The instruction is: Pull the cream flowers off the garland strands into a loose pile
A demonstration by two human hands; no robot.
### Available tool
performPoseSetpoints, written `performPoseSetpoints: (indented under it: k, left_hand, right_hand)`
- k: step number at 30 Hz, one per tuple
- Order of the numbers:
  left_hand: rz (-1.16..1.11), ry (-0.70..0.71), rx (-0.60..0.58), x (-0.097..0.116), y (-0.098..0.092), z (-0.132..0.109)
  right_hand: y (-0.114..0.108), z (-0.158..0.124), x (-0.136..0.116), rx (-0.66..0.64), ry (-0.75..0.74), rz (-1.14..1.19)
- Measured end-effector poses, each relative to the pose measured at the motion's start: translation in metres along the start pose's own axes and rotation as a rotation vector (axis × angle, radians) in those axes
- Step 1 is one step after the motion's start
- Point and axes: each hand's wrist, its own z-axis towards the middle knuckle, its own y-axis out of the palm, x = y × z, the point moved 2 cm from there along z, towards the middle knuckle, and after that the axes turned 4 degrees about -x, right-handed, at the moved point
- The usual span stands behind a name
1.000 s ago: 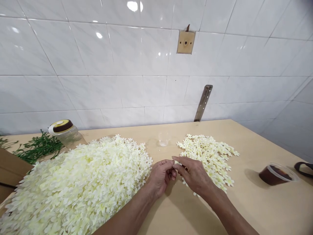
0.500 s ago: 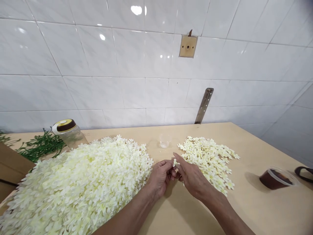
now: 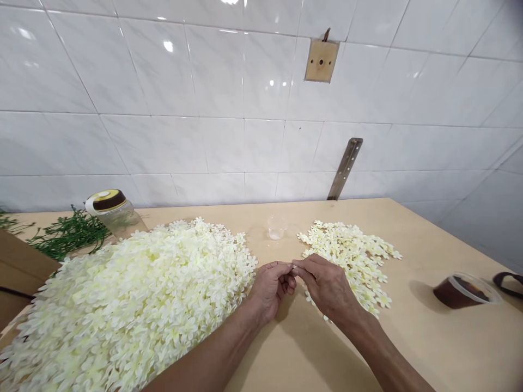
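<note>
My left hand (image 3: 272,288) and my right hand (image 3: 329,280) meet at their fingertips over the table, between two heaps of white artificial flowers. Both are closed in a pinch, thumb against finger. Only a tiny pale bit shows where the tips come together; the fingers cover the rest of it. The big flower heap (image 3: 155,305) lies to the left, close to my left wrist. Beyond and partly beneath my right hand spreads a smaller group of flowers (image 3: 351,247). A small clear cup (image 3: 277,227) stands just past my fingertips.
On the wooden table (image 3: 408,348) a lidded clear jar (image 3: 118,215) and green artificial stems (image 3: 67,237) sit at the back left. A tub of dark liquid (image 3: 461,291) stands at the right, near a black strap (image 3: 509,286). Behind rises a tiled wall (image 3: 183,147).
My right hand's stretched fingers have closed into a pinch against my left fingertips. The white flower seen between the hands no longer shows there. The view has tilted slightly down.
</note>
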Motion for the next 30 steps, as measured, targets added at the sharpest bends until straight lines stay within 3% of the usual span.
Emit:
performPoseSetpoints:
  k: [6,14,19,25,30]
  left_hand:
    - [-0.077,-0.001,-0.016,-0.002,-0.001,0.002]
    - [-0.046,-0.018,0.0,0.0,-0.001,0.002]
    - [-0.031,-0.015,-0.007,0.001,0.0,0.001]
    - [0.042,0.014,-0.049,-0.002,-0.001,0.002]
    - [0.143,0.045,-0.056,-0.004,0.0,0.001]
  right_hand:
    - [0.001,0.001,-0.001,-0.024,0.005,0.128]
    - [0.002,0.001,0.01,0.089,0.156,0.158]
    - [-0.002,0.002,0.01,0.183,0.147,0.152]
    - [-0.002,0.003,0.008,0.095,0.121,0.174]
    - [-0.002,0.002,0.014,0.0,0.293,0.262]
